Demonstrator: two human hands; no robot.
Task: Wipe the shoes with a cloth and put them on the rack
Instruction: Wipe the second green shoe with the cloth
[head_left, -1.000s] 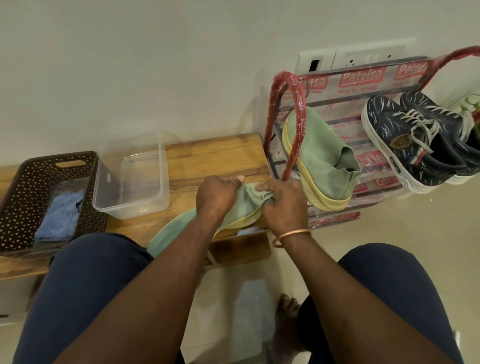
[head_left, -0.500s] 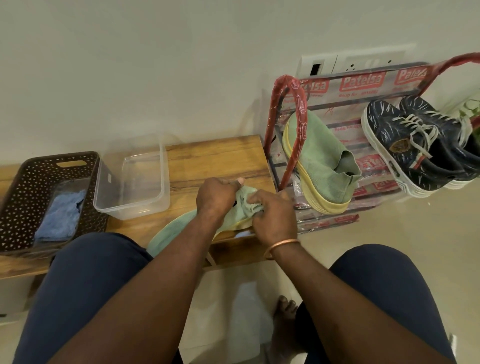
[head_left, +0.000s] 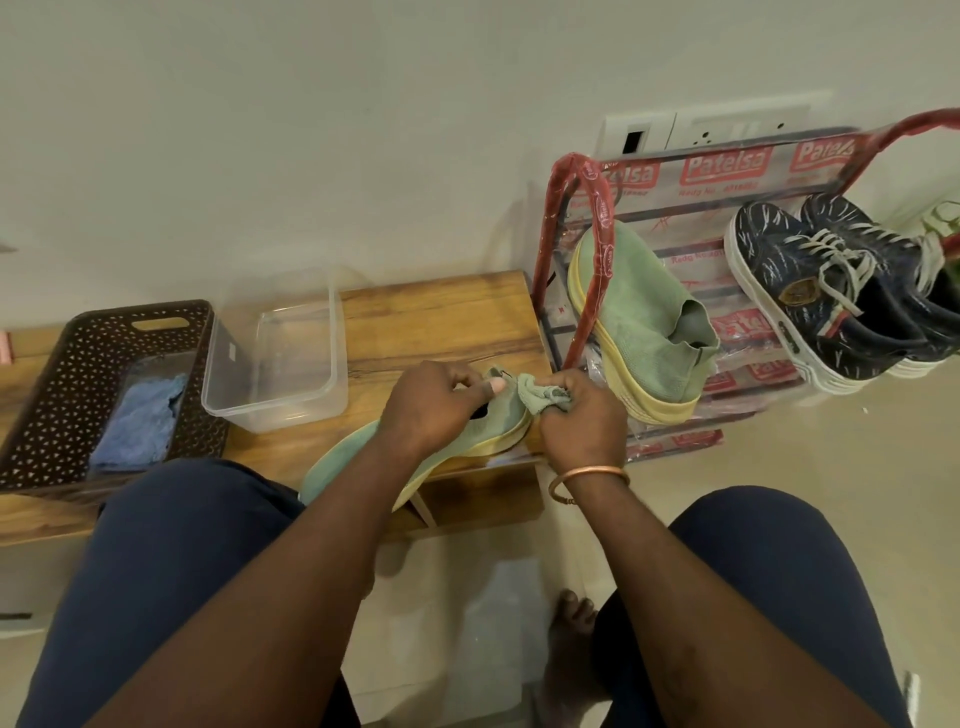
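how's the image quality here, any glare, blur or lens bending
Head view: soft even light, a shadow on the wall left of the rack; left hand, right hand and the green shoe on the bench look sharp; the wide lens bows the rack and bench near the edges; sheen on the clear tub.

My own person, item by item.

1. Left arm (head_left: 291, 561): bare along its whole visible length, upper arm to wrist.
2. Right arm (head_left: 660, 582): likewise bare throughout.
3. Left hand (head_left: 436, 402): bare; one short, pale thumbnail (head_left: 496, 385) shows.
4. Right hand (head_left: 582, 421): bare.
5. Bangle (head_left: 587, 480): one, on my right wrist; thin, round, copper-coloured metal with a dull shine and a small knob at its lower edge.
6. Trousers (head_left: 171, 561): dark navy, plain smooth cloth without pattern, covering both thighs and knees.
7. Foot (head_left: 571, 639): one, bare, toes visible; I cannot tell which foot.
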